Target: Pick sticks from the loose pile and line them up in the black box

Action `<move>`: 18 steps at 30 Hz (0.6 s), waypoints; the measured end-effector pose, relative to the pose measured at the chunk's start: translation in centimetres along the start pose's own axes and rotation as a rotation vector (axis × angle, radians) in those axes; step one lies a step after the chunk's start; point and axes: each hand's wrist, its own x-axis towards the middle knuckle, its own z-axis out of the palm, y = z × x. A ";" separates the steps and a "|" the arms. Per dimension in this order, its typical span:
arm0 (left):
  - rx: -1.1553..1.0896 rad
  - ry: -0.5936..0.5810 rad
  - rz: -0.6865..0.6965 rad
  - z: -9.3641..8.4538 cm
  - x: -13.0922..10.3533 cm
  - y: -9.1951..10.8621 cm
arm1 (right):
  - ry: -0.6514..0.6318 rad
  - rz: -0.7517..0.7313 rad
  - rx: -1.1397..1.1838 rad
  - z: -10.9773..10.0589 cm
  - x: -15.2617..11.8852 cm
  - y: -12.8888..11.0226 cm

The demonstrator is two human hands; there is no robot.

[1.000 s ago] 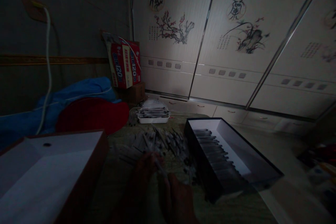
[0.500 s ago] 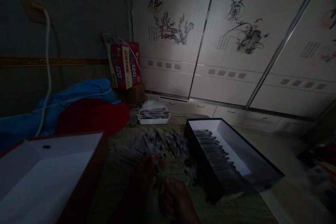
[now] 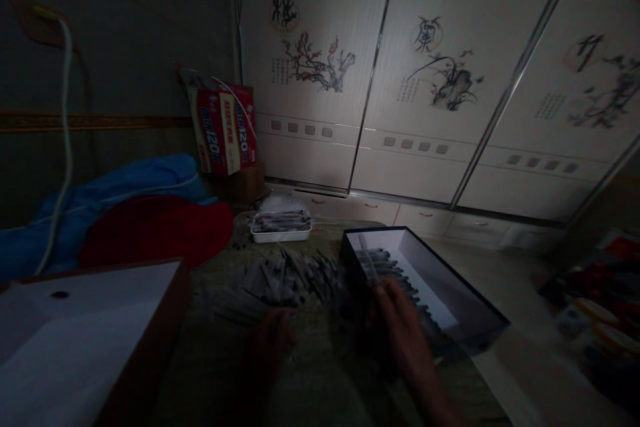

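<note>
My right hand (image 3: 403, 323) is closed on a pen (image 3: 369, 259) with a pale, see-through barrel, which points up over the left side of a dark-edged box (image 3: 465, 287). Inside that box a row of similar pens (image 3: 395, 270) lies side by side. My left hand (image 3: 274, 337) rests low over the table, its fingers curled together; whatever is in them, if anything, is lost in the dark. Just beyond it a loose heap of pen parts (image 3: 277, 278), clear barrels and dark thin pieces, is spread on the table.
An open box with white lining (image 3: 95, 327) stands at the left. At the table's back is a white tray (image 3: 281, 236) filled with thin pen parts. Red cloth (image 3: 160, 230) and blue fabric (image 3: 135, 177) lie behind the left box. A red carton (image 3: 225, 130) stands by the wardrobe.
My right hand has moved from beside the left hand to the right, carrying the pen over the dark-edged box. My left hand has parted from the pen. The view has turned slightly right.
</note>
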 end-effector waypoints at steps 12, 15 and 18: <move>0.102 0.140 0.076 -0.2 0.2 -0.3 | -0.410 -0.094 -0.983 -5.4 11.6 8.6; 0.098 0.119 0.076 -0.3 0.2 -0.3 | -0.503 -0.118 -1.003 -4.1 11.8 9.5; 0.095 0.103 0.072 -0.4 0.1 -0.2 | -0.528 -0.130 -1.001 -3.3 11.9 10.2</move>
